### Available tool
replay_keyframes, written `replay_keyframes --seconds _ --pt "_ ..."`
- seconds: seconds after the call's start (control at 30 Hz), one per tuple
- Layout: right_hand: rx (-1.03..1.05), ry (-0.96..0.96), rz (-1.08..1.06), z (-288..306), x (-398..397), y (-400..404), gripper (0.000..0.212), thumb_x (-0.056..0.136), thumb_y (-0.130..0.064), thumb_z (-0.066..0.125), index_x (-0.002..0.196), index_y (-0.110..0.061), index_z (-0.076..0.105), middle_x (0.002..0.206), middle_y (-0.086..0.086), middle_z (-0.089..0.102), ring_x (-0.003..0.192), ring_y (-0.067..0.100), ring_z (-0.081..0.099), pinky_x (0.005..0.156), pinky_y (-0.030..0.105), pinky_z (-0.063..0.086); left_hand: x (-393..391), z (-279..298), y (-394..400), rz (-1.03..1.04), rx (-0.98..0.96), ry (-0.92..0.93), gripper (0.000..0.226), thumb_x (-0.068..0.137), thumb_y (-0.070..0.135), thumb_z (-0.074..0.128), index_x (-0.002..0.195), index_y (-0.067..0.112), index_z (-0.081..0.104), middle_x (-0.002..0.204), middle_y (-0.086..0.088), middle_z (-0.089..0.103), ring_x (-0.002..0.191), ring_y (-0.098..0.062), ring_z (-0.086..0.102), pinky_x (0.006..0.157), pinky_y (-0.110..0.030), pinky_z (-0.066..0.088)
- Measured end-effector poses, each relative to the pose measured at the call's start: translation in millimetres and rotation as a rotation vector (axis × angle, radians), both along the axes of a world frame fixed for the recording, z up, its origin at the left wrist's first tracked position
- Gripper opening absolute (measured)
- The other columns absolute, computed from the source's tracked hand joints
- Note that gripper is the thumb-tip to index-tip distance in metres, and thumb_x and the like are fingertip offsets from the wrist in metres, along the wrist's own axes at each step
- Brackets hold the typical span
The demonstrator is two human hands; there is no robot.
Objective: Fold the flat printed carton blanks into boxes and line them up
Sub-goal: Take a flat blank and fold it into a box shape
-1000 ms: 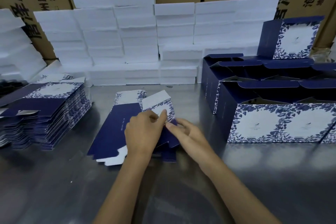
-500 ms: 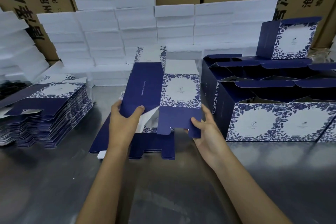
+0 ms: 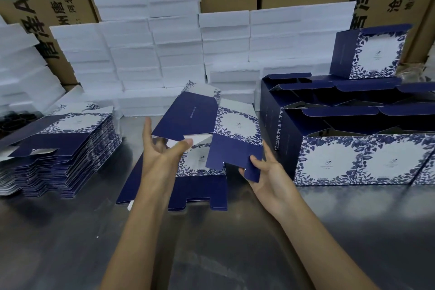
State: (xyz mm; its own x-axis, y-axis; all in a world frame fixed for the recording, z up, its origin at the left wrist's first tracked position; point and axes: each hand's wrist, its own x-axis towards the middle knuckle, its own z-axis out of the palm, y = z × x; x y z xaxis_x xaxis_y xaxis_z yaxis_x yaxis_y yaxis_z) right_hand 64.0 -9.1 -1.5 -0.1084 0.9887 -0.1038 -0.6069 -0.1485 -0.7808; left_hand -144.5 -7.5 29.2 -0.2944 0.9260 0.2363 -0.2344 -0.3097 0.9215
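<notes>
Centrally, both hands are lifting one carton blank (image 3: 213, 122) above the steel table (image 3: 235, 254). The left hand (image 3: 162, 155) is reaching up under the navy panel, thumb and fingers spread wide, thumb tip touching its lower edge. The right hand (image 3: 266, 172) is pinching the notched navy bottom flap between thumb and curled fingers. A second blank (image 3: 188, 186) is lying flat beneath them. One tall stack of flat blanks (image 3: 58, 150) is sitting at left; folded boxes (image 3: 353, 139), navy with floral white panels, are standing in rows at right. White foam blocks (image 3: 176, 49) are piled behind.
</notes>
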Motion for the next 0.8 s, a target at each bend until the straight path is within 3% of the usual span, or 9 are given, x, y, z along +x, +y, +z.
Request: replay_keyframes --seconds 0.1,0.27,0.37,0.43,0.53,0.6,0.63,0.7,0.8 --pt "0.01 -0.021 0.006 -2.5 1.0 3.1 0.06 0.103 0.003 0.043 0.151 -0.032 0.043 0.138 -0.006 0.064 0.112 0.014 0.067 0.093 0.032 0.05 0.2 -4.4 -0.5 0.065 -0.012 0.257 0.103 0.08 -0.009 0.073 0.154 0.04 0.021 0.122 0.024 0.067 0.121 -0.001 0.059 0.105 -0.032 0.049" --pt "-0.018 -0.03 -0.036 0.0 -3.7 6.8 0.057 0.101 0.003 0.045 0.148 -0.028 0.044 0.135 0.001 0.064 0.1 0.019 0.065 0.077 0.031 0.053 1.8 -6.1 -3.3 0.152 0.06 0.384 0.096 0.083 -0.014 0.058 0.152 0.044 0.026 0.137 0.02 0.058 0.122 0.007 0.055 0.087 -0.02 0.053" --pt "0.006 -0.159 0.011 1.2 -7.2 5.8 0.031 0.102 -0.003 0.045 0.121 -0.022 0.061 0.11 -0.002 0.074 0.09 0.015 0.068 0.075 0.027 0.056 8.0 -4.6 -8.0 0.205 0.099 0.499 0.095 0.082 -0.013 0.049 0.146 0.055 0.03 0.123 0.034 0.06 0.078 0.008 0.061 0.06 -0.02 0.053" --pt "-0.004 -0.213 0.022 1.8 -7.6 7.3 0.022 0.105 -0.014 0.044 0.111 -0.016 0.065 0.107 0.005 0.072 0.089 0.016 0.065 0.08 0.029 0.053 12.8 -3.5 -11.6 0.224 0.128 0.592 0.095 0.081 -0.014 0.043 0.143 0.058 0.034 0.114 0.04 0.061 0.055 -0.013 0.051 0.048 -0.023 0.047" --pt "-0.041 -0.152 0.072 5.4 -3.6 8.0 0.046 0.105 -0.044 0.042 0.122 -0.008 0.065 0.119 0.01 0.063 0.102 0.021 0.059 0.1 0.033 0.046 17.5 -2.6 -15.1 0.224 0.216 0.727 0.094 0.077 -0.015 0.038 0.142 0.052 0.044 0.124 0.043 0.056 0.046 -0.012 0.037 0.045 -0.019 0.038" --pt "-0.037 -0.078 0.13 4.1 1.2 9.0 0.07 0.099 -0.063 0.04 0.133 -0.007 0.063 0.132 0.015 0.065 0.117 0.023 0.059 0.112 0.035 0.039 19.0 -2.6 -15.4 0.212 0.248 0.78 0.089 0.075 -0.015 0.036 0.137 0.045 0.055 0.133 0.029 0.059 0.065 -0.005 0.059 0.058 -0.016 0.044" --pt "-0.022 -0.052 0.144 2.5 3.6 9.0 0.074 0.097 -0.068 0.042 0.134 -0.008 0.064 0.134 0.018 0.064 0.115 0.024 0.059 0.111 0.036 0.038 20.6 -2.9 -15.6 0.213 0.249 0.819 0.087 0.074 -0.017 0.036 0.135 0.041 0.059 0.135 0.022 0.061 0.096 -0.006 0.067 0.069 -0.02 0.049" --pt "-0.018 -0.019 0.128 2.9 5.5 8.6 0.064 0.096 -0.061 0.052 0.133 -0.01 0.065 0.132 0.021 0.065 0.112 0.027 0.062 0.105 0.038 0.042 23.2 -4.0 -17.1 0.206 0.216 0.912 0.082 0.076 -0.018 0.036 0.129 0.037 0.065 0.134 0.017 0.063 0.13 -0.007 0.054 0.09 -0.031 0.052" --pt "-0.105 -0.025 0.045 3.1 6.5 11.2 0.032 0.098 -0.021 0.062 0.125 -0.005 0.067 0.113 0.012 0.076 0.1 0.023 0.074 0.09 0.035 0.058 18.8 -6.4 -15.8 0.04 0.01 1.062 0.064 0.086 -0.005 0.044 0.122 0.041 0.068 0.128 0.022 0.065 0.115 -0.014 0.064 0.09 -0.029 0.053"
